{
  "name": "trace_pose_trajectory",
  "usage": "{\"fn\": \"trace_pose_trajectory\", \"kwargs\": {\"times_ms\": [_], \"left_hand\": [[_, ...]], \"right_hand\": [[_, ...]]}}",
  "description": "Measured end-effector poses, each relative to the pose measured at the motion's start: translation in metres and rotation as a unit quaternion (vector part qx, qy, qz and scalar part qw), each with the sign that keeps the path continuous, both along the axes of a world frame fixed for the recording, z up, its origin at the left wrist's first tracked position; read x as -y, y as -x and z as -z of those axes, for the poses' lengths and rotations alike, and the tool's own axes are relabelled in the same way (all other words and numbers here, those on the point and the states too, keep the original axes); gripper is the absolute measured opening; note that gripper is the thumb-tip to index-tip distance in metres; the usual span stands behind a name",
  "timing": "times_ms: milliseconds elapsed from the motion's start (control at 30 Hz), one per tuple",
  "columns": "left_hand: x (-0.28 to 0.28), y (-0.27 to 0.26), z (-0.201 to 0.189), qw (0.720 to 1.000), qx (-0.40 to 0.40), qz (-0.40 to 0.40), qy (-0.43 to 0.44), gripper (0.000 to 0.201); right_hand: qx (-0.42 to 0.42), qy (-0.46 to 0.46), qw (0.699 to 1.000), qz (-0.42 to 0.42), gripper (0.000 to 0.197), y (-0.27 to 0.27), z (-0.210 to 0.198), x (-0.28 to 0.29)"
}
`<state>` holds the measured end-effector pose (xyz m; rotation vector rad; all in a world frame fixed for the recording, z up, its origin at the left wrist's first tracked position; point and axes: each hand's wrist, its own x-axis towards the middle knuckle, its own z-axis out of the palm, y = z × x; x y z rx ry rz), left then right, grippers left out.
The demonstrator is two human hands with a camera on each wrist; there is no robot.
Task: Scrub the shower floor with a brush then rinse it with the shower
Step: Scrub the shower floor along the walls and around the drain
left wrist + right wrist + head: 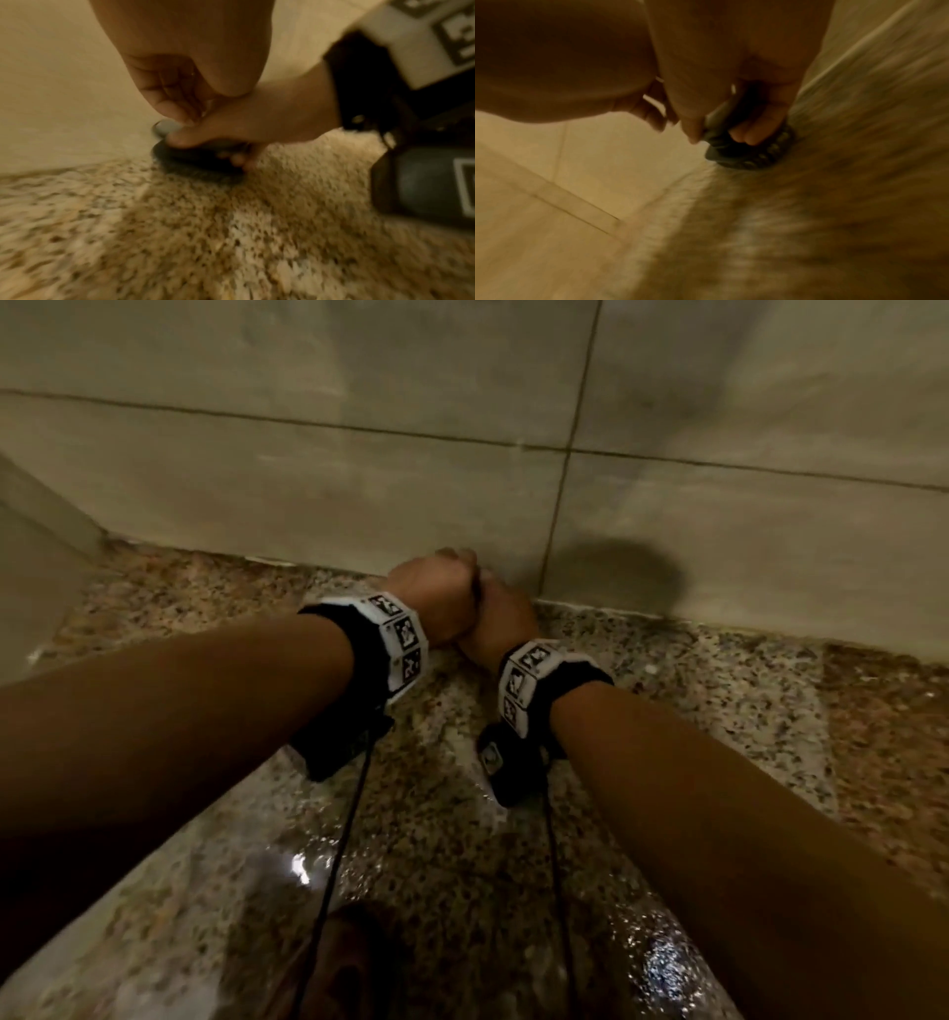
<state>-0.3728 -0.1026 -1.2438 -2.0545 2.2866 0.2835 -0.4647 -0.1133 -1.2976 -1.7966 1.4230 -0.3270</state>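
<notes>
Right hand [744, 97] grips brush [197, 160] by its stiff top handle; left hand [185, 67] curls, seemingly empty, beside it; wet shower floor [462, 814] looks slippery.

The speckled brown granite shower floor [441, 814] looks wet and glossy; the beige wall tiles [308, 480] look smooth and matt; the dark plastic scrub brush [195, 160] looks matt.

Walls [308, 480] of large pale beige tiles with thin dark grout lines. Speckled brown-and-cream granite floor [436, 839], wet and glossy, apparently reflecting overhead light; wrist views blurred.
</notes>
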Motion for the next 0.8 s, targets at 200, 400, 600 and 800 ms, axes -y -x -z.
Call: {"fn": "trace_pose_trajectory", "kwargs": {"times_ms": [200, 400, 600, 800], "left_hand": [[0.012, 0.044, 0.022, 0.991, -0.086, 0.106, -0.013, 0.031], [0.024, 0.072, 0.023, 0.966, -0.169, 0.198, -0.015, 0.03], [0.02, 0.074, 0.034, 0.96, -0.21, 0.182, -0.027, 0.044], [0.016, 0.087, 0.027, 0.961, -0.269, 0.072, -0.008, 0.044]], "right_hand": [[-0.026, 0.017, 0.987, 0.158, 0.063, 0.12, -0.01, -0.023], [-0.131, 0.004, 0.96, 0.249, 0.063, 0.173, -0.013, -0.031], [-0.187, -0.079, 0.957, 0.205, 0.071, 0.145, -0.022, -0.012], [-0.227, -0.055, 0.965, 0.121, 0.062, 0.116, -0.02, -0.011]]}}
